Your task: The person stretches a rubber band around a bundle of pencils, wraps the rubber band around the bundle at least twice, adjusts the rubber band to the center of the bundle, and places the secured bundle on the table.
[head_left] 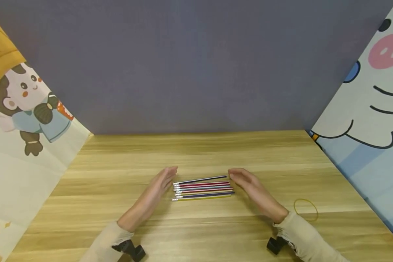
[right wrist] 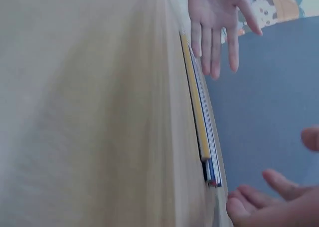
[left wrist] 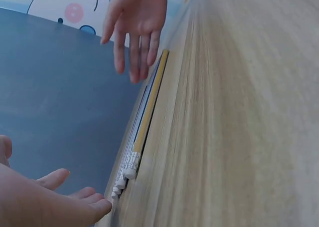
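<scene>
Several thin pencils (head_left: 203, 188) lie side by side on the wooden table, their white eraser ends to the left. The farthest one, a dark pencil (head_left: 201, 179), slants away from the rest; the nearest is a yellow pencil (head_left: 203, 198), seen up close in the left wrist view (left wrist: 149, 107). Beside the eraser ends is my left hand (head_left: 157, 187), fingers extended and palm turned inward. My right hand (head_left: 253, 187) stands beside the opposite ends, palm facing the pencils, fingers slightly bent. Neither hand holds anything.
A thin yellow rubber band (head_left: 306, 210) lies on the table to the right, near the right sleeve. A grey panel (head_left: 196, 65) rises behind the table (head_left: 196, 233), with cartoon-printed walls at left and right. Black camera mounts sit on both wrists.
</scene>
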Demonstrator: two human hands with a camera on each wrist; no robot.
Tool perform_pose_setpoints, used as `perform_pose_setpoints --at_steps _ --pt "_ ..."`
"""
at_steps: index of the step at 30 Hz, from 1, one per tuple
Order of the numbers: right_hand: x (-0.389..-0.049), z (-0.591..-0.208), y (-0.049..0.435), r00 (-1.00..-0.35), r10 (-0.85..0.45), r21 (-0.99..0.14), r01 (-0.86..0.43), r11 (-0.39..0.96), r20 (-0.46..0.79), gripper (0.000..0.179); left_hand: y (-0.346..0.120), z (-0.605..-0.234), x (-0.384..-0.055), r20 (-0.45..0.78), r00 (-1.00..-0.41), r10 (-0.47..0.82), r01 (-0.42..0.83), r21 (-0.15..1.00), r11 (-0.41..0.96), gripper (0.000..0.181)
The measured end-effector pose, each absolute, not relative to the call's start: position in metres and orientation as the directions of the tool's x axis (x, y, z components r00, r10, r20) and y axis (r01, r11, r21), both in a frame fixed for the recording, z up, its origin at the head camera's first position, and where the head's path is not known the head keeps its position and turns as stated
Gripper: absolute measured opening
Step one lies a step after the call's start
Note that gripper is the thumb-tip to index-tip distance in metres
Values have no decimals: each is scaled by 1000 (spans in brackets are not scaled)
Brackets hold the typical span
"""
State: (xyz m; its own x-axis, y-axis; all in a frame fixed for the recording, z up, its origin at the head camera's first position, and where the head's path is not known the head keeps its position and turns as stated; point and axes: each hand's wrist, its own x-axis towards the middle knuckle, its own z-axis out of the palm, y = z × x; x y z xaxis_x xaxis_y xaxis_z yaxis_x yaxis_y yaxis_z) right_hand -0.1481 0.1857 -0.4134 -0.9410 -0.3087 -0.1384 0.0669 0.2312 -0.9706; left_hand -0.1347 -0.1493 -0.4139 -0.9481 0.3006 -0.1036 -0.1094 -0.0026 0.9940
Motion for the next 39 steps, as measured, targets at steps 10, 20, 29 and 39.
perform_pose_setpoints --at_steps 10,20,29,39 --pt "-166 -411 184 -880 -432 -939 45 340 -199 57 -147 -419 -132 -129 -952 276 -128 992 23 66" --pt "-141 -435 168 -964 -258 -929 150 -338 -62 64 -134 -433 -124 -52 -987 152 -77 984 -164 75" --pt "-138 -440 156 -952 -307 -943 97 -319 6 67 -109 -439 -123 -17 -988 152 -44 983 -179 76" --pt "-137 -441 152 -950 -312 -959 61 -277 29 63 -107 -439 -124 -13 -989 147 -41 981 -191 75"
